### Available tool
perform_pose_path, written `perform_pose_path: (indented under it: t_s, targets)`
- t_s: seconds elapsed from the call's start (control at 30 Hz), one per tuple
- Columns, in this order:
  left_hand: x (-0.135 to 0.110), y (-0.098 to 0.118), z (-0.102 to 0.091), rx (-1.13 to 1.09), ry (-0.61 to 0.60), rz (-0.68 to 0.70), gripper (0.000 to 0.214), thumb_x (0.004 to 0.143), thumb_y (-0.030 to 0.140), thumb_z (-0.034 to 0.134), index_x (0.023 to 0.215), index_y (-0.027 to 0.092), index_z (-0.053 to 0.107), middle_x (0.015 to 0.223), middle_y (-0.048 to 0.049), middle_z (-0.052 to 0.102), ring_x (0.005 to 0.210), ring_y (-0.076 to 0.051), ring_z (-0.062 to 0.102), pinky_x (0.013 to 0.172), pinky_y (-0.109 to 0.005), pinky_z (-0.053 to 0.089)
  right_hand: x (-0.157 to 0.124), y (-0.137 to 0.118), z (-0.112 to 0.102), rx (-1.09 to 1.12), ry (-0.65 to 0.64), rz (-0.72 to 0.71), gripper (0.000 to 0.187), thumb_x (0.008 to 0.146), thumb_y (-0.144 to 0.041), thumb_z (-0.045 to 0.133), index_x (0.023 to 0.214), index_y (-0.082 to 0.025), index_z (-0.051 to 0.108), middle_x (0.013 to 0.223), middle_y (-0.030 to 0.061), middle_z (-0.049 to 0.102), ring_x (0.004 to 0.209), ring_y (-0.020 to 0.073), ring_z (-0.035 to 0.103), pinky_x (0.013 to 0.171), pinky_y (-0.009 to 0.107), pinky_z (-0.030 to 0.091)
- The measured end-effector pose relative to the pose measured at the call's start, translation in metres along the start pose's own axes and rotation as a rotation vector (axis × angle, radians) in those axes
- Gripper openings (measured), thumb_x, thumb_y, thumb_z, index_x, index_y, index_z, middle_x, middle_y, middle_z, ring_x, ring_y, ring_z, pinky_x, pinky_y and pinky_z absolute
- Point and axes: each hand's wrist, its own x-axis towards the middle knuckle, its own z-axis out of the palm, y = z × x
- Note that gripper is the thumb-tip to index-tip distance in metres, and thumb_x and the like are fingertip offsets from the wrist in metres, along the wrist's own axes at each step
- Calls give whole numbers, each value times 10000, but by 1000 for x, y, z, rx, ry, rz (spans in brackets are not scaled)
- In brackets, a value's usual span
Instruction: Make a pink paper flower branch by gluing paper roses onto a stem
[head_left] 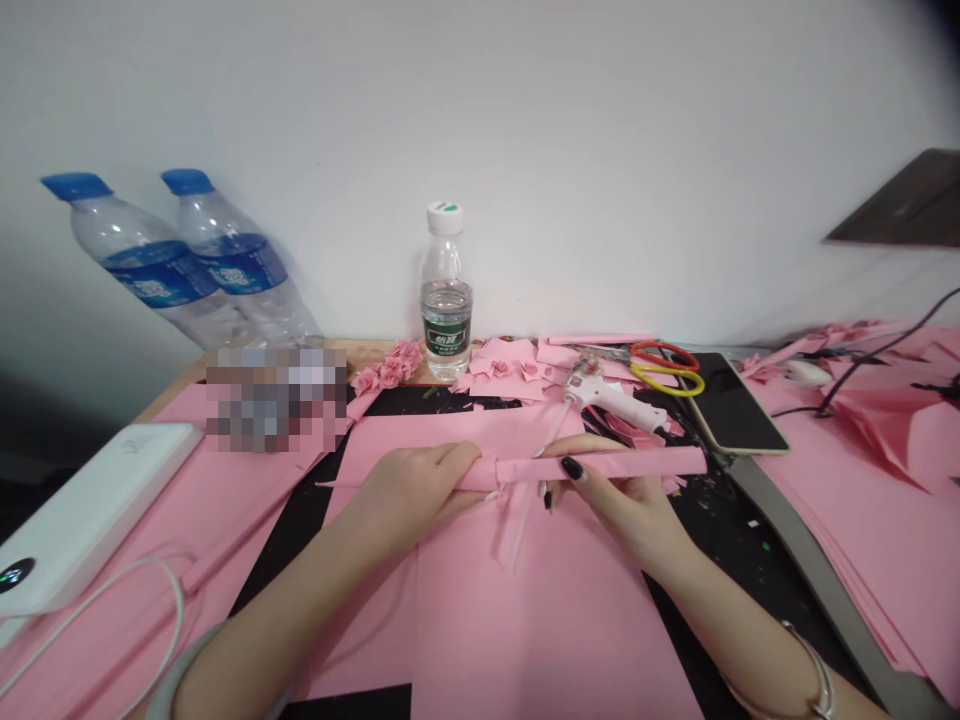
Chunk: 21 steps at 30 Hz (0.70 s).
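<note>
Between my two hands a rolled pink paper tube (pixel 645 466) lies level, its free end pointing right. My left hand (pixel 431 475) is closed around the tube's left part, with the fingers mostly hidden behind the wrist and paper. My right hand (pixel 619 500) grips the tube near its middle, the dark-nailed thumb on top and fingers underneath. A narrow pink paper strip (pixel 514 535) hangs down from the tube between the hands. Below them, large pink paper sheets (pixel 540 630) lie flat on the black surface.
Behind my hands are a glue gun (pixel 615 400), scissors (pixel 667 368), a phone (pixel 739 405) and a water bottle (pixel 447 300). Pink paper flowers (pixel 390 368) lie left of the bottle. A white power bank (pixel 97 510) with a cable (pixel 176 600) sits left; a paper cutter's grey edge (pixel 810 550) runs right.
</note>
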Motion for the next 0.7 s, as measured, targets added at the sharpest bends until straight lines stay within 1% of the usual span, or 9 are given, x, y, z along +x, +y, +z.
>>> perform_pose_path:
  t_s: [0.13, 0.2, 0.3, 0.37, 0.43, 0.5, 0.57, 0.7]
  targets:
    - [1, 6, 3, -7, -25, 15, 170, 969, 332, 528, 931, 174, 580, 911, -56, 732, 760, -219, 682, 594, -269, 407, 0, 0, 11, 47, -43, 37, 201, 986, -261, 562, 1101, -254, 727, 817, 11, 718, 712, 129, 683, 705, 270, 553]
    - [2, 7, 2, -1, -28, 2, 172, 972, 329, 528, 923, 173, 580, 918, -54, 730, 767, -218, 679, 597, -271, 406, 0, 1, 13, 78, -19, 57, 196, 978, -286, 576, 1102, -246, 722, 783, 7, 715, 694, 133, 678, 691, 274, 550]
    - [3, 6, -2, 19, -25, -18, 211, 973, 344, 524, 859, 174, 574, 880, -43, 715, 717, -202, 654, 583, -267, 388, 2, 0, 9, 130, 42, 84, 199, 943, -336, 631, 1083, -225, 719, 737, 3, 693, 643, 133, 646, 632, 267, 529]
    - [3, 4, -5, 24, -6, -22, 237, 975, 354, 514, 826, 178, 568, 844, -33, 702, 703, -195, 641, 577, -261, 374, 3, -1, 4, 167, 115, 83, 181, 923, -354, 660, 1015, -213, 724, 683, -6, 663, 591, 121, 607, 569, 245, 495]
    - [2, 1, -5, 22, 21, -24, 260, 982, 369, 498, 814, 181, 565, 819, -25, 689, 696, -186, 630, 571, -253, 358, 4, -1, -1, 180, 196, 77, 135, 902, -335, 691, 882, -204, 715, 643, -15, 646, 538, 102, 570, 512, 220, 454]
    - [2, -3, -3, 26, 39, -15, 277, 991, 373, 481, 807, 182, 564, 802, -20, 680, 683, -176, 619, 565, -250, 342, 5, -1, -2, 174, 247, 79, 164, 879, -302, 721, 763, -197, 676, 608, -24, 635, 497, 90, 551, 482, 208, 434]
    - [2, -6, -1, 51, 51, 2, 292, 994, 374, 471, 794, 183, 566, 773, -19, 670, 658, -174, 602, 552, -255, 321, 5, 0, -2, 157, 249, 87, 205, 872, -294, 729, 714, -192, 649, 578, -31, 624, 482, 92, 555, 486, 213, 446]
    - [3, -14, 4, 107, 89, 29, 294, 986, 379, 479, 793, 187, 590, 729, -29, 664, 603, -185, 572, 522, -273, 286, 3, 1, 2, 109, 216, 97, 213, 878, -306, 720, 715, -183, 658, 599, -17, 637, 505, 111, 584, 509, 236, 479]
